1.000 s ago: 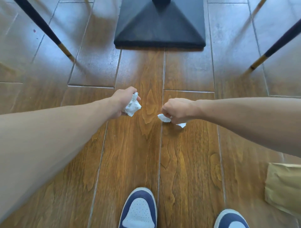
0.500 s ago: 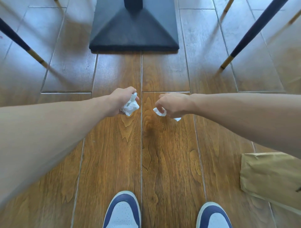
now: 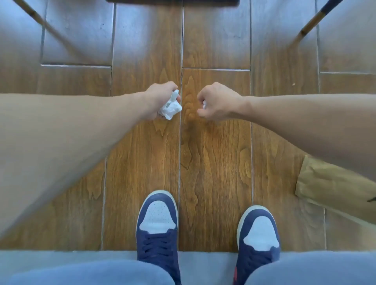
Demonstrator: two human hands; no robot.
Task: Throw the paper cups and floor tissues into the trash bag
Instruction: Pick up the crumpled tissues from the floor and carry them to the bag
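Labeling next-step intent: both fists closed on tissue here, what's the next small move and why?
Probably swing both hands toward the brown paper bag. The left hand grips a tissue wad, the right hand hides most of its tissue, and no tissue shows on the floor.

We look down on a floor (image 3: 213, 162) of glossy wood-grain tiles with pale grout lines. A dark table base (image 3: 173, 1) shows at the top edge, and slanted chair legs (image 3: 311, 22) stand at both upper corners.

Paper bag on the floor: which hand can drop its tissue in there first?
Probably the right hand. The paper bag lies on that side, just under the right forearm. The left hand with its crumpled tissue would have to cross over.
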